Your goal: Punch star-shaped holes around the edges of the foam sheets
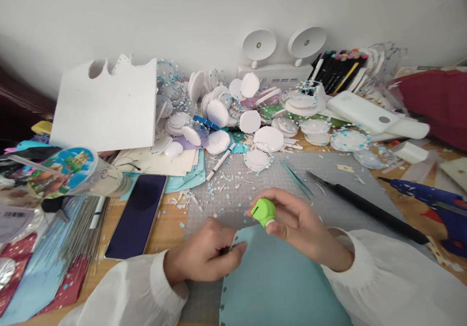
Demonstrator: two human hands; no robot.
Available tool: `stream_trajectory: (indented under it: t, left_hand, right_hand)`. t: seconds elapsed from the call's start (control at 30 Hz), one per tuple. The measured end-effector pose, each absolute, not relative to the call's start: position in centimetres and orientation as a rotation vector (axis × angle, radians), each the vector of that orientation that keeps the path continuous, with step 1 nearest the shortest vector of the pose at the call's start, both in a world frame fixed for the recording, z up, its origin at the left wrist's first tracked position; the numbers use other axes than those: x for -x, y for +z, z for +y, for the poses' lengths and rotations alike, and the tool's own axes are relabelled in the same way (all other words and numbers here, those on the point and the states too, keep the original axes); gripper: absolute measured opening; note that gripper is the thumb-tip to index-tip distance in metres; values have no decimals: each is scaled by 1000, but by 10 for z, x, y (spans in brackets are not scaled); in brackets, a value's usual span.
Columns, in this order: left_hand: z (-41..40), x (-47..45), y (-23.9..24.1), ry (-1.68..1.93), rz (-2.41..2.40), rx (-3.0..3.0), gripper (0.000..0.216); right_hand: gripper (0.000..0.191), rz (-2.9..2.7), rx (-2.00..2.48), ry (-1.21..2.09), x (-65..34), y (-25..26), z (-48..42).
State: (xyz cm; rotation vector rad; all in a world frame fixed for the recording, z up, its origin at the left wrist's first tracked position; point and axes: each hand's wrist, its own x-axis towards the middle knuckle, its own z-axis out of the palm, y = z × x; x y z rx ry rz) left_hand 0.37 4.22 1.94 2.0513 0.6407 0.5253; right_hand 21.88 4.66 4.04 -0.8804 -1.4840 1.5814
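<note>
A green craft punch (263, 211) is gripped in the fingers of my right hand (297, 224), just above the top edge of a blue-green paper sheet (277, 282). My left hand (207, 250) pinches that sheet near its upper left corner, thumb on top. Small notches run along the sheet's left edge. Beneath the paper lies a grey cutting mat (233, 199), strewn with tiny blue and white paper bits.
Behind the mat are piled white foam discs (219, 112) with dotted wires. To the left lie a phone (136, 216) and a lidded cup (80, 170). Tweezers (296, 177), a black-handled cutting tool (365, 207) and a blue glue gun (430, 197) lie right.
</note>
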Motion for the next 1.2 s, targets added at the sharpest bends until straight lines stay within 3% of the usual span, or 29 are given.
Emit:
stream_trajectory:
  t: [0.3, 0.87, 1.0, 1.2]
  left_hand:
    - [43, -5, 17, 583, 671, -2149, 29]
    - [42, -8, 19, 664, 763, -2289, 27]
    - [42, -10, 21, 747, 753, -2379, 12]
    - [39, -9, 27, 967, 785, -2562, 41]
  right_hand:
    - [25, -1790, 870, 1284, -215, 40, 45]
    - [34, -1800, 956, 1318, -214, 34, 48]
    - [37, -1682, 1101, 1315, -214, 28, 48]
    - [35, -1676, 1159, 1199, -210, 23, 48]
